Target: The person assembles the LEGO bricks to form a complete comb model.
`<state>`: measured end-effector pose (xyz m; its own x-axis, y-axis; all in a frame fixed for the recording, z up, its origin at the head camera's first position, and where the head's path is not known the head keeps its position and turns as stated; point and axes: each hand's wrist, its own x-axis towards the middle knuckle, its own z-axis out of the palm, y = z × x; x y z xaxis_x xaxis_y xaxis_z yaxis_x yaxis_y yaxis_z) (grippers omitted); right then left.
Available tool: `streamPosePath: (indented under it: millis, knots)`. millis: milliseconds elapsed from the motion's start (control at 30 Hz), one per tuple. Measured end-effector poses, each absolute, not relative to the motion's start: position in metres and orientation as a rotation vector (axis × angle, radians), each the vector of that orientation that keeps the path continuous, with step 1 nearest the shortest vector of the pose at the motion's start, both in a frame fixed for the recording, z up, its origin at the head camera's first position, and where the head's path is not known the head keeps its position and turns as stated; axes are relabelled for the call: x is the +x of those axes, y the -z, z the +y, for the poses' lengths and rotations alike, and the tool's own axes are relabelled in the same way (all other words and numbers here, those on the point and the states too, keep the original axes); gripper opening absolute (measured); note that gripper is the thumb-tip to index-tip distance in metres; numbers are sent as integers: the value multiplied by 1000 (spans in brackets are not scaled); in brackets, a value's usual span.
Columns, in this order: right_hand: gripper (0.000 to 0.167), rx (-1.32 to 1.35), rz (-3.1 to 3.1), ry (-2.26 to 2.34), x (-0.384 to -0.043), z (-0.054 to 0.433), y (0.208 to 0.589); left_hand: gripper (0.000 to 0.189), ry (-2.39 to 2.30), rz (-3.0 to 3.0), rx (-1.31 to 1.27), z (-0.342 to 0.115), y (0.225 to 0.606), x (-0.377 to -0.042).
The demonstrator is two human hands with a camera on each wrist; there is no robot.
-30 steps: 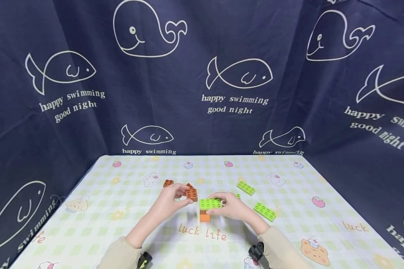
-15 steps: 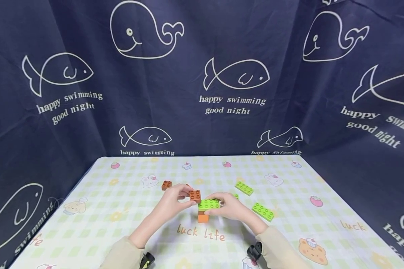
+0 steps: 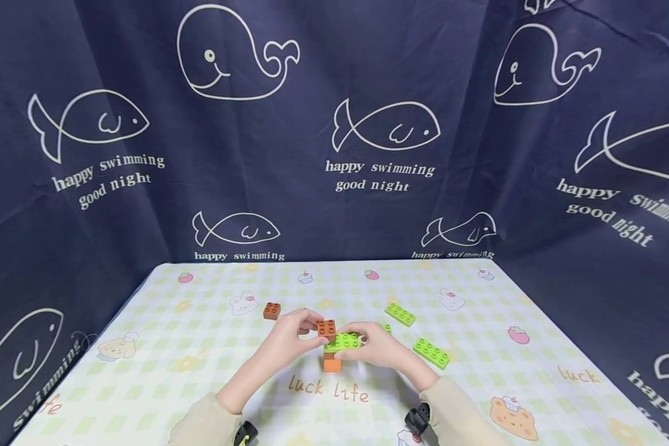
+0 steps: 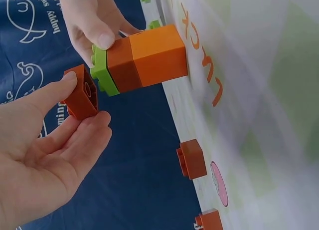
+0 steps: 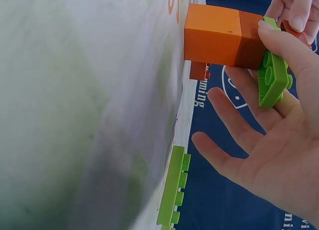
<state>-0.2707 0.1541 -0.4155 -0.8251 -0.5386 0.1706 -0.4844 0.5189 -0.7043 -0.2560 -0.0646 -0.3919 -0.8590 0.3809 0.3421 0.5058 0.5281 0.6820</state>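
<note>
In the head view, a small stack stands at mid-table: an orange brick (image 3: 332,364) at the bottom, a brown brick (image 4: 123,65) on it, and a long flat green brick (image 3: 348,341) across the top. My right hand (image 3: 375,344) pinches the green brick, its thumb on the near side. Between thumb and fingers, my left hand (image 3: 291,336) holds a reddish-brown four-stud brick (image 3: 326,328) over the green brick's left end. The left wrist view shows that brick (image 4: 82,93) tilted, its hollow underside towards the green studs, with a narrow gap between them.
One loose brown brick (image 3: 272,311) lies beyond my left hand; another brown brick (image 4: 210,220) shows in the left wrist view. To the right lie flat green bricks, one farther back (image 3: 400,314) and one nearer (image 3: 432,353). A green piece (image 3: 388,327) peeks out behind my right hand.
My left hand has carried its brown brick rightwards, from beside the stack to over the green brick's left end. The right hand keeps its grip at the stack. The head view shifts slightly.
</note>
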Motion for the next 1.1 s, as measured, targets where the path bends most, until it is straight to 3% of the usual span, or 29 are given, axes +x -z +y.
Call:
streamPosePath:
  millis: [1100]
  knots:
    - [41,-965,2702,1202,-270,154,415,30,1204,-2628,-836,-58,400,-259]
